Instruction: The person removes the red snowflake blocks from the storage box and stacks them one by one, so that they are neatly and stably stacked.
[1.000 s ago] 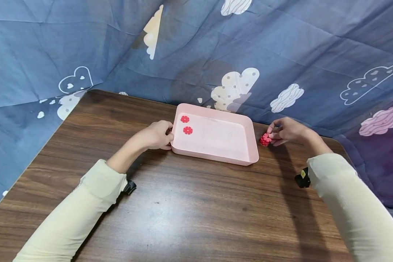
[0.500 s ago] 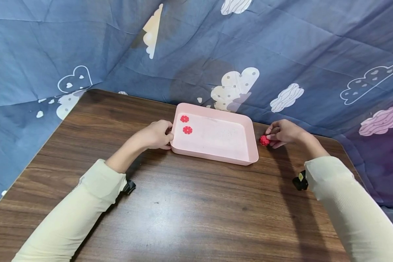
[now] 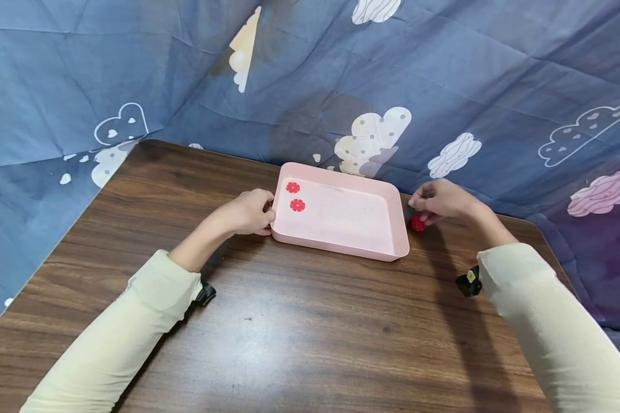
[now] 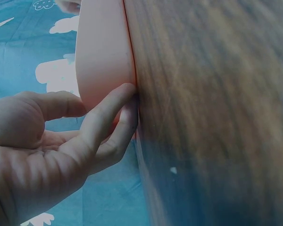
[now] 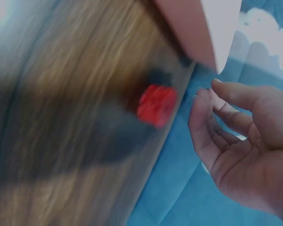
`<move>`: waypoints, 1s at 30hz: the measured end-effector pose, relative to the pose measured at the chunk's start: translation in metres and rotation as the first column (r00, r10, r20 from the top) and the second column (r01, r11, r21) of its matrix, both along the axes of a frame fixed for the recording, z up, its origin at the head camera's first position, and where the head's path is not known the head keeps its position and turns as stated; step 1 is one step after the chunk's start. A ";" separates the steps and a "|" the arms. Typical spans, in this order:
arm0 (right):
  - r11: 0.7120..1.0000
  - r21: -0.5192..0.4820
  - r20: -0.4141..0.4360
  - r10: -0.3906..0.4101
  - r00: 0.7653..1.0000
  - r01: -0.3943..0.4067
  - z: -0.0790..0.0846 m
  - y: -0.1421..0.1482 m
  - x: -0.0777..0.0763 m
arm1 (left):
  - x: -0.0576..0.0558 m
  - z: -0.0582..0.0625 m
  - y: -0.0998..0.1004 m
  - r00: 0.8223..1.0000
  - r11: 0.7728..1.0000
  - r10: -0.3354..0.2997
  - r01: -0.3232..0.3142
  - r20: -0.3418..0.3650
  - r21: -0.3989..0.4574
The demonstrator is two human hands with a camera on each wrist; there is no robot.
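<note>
My left hand (image 3: 248,213) grips the left end of a shallow pink tray (image 3: 336,248). In the left wrist view its thumb is at the upper rim and its curled fingers (image 4: 115,101) lie at the lower edge. On the tray floor, near the left end, lie two flat red flower-shaped discs with notched edges, one disc (image 3: 293,187) behind the other disc (image 3: 297,205). My right hand (image 3: 441,199) hovers just over a small red stack of such pieces (image 5: 157,105) on the table, beyond the tray's right end. Its thumb and fingertips come close together, nothing visible between them.
The brown wood-grain table (image 3: 310,338) runs under everything. A blue cloth (image 3: 289,69) with cloud prints hangs right behind its back edge. The tray's right wall (image 5: 193,28) stands close beside the red stack.
My right hand has let go of the red pieces and risen, shifting left toward the tray. The red stack stays on the table. My left hand and the tray hold still.
</note>
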State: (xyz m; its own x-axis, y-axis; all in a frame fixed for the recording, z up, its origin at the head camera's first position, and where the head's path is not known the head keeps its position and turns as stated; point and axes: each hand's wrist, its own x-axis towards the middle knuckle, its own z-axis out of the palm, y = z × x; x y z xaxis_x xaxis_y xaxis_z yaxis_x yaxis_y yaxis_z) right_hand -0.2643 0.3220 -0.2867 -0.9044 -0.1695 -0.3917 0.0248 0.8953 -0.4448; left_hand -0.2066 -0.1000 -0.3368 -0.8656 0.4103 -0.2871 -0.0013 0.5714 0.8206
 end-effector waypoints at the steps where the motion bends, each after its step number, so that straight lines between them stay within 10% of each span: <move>1: 1.000 0.020 -0.015 0.016 1.000 -0.015 0.001 -0.005 -0.002 | 0.000 0.000 0.000 1.000 1.000 0.001 -0.001 0.001 -0.001; 11: 0.993 0.012 -0.079 0.114 0.990 -0.114 0.008 -0.077 -0.019 | -0.002 0.000 -0.001 1.000 1.000 -0.001 0.001 0.007 -0.016; 20: 0.987 -0.061 0.101 0.156 0.983 -0.150 -0.020 -0.147 -0.033 | 0.000 -0.002 0.002 1.000 1.000 -0.004 0.004 0.000 0.001; 30: 0.978 0.040 0.146 0.197 0.969 -0.205 -0.017 -0.204 -0.042 | -0.003 -0.002 -0.001 1.000 1.000 -0.006 0.006 -0.004 -0.021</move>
